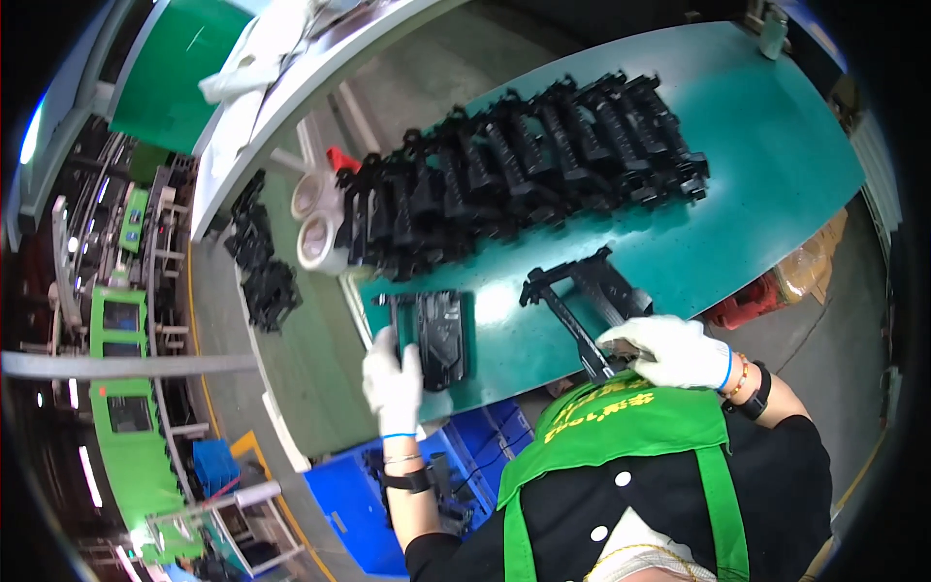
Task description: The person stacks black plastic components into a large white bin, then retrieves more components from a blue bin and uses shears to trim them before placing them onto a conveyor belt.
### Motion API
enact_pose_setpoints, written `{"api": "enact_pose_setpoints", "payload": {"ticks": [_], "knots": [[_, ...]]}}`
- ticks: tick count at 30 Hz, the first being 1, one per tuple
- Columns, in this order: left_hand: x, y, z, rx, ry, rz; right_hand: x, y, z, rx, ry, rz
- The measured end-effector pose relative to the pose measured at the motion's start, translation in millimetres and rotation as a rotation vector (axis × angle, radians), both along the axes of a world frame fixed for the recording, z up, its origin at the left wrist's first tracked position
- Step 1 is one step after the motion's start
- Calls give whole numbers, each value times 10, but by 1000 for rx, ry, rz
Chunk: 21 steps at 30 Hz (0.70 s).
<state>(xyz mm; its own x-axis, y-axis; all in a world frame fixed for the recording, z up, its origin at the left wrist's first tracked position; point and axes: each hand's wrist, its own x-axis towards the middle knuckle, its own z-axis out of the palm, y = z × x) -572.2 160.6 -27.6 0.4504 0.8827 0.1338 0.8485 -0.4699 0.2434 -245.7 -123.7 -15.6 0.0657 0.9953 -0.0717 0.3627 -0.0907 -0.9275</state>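
Observation:
My left hand, in a white glove, is at the left edge of the teal table, thumb and fingers apart. Beside its fingertips lies a flat black plastic part; whether they touch it I cannot tell. My right hand, also gloved, is closed on the near end of a black plastic frame, close to my green apron. The frame slants away from me, its far end over the table. Some of the right fingers are hidden behind the hand.
Several similar black plastic frames stand in a dense row across the teal table. Tape rolls sit at the row's left end, with more black parts beyond. Below the near edge is a blue bin; a red crate is at right.

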Motion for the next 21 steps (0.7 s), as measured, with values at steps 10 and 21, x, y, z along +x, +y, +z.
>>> {"api": "enact_pose_setpoints", "payload": {"ticks": [10,21], "knots": [[218,-124,458,-962,-524,-166,466,-833,257,-197,328,-317],[3214,-1326,1150,-1250,-356,-923,1484,-1780,213,126,311,-1144]]}}
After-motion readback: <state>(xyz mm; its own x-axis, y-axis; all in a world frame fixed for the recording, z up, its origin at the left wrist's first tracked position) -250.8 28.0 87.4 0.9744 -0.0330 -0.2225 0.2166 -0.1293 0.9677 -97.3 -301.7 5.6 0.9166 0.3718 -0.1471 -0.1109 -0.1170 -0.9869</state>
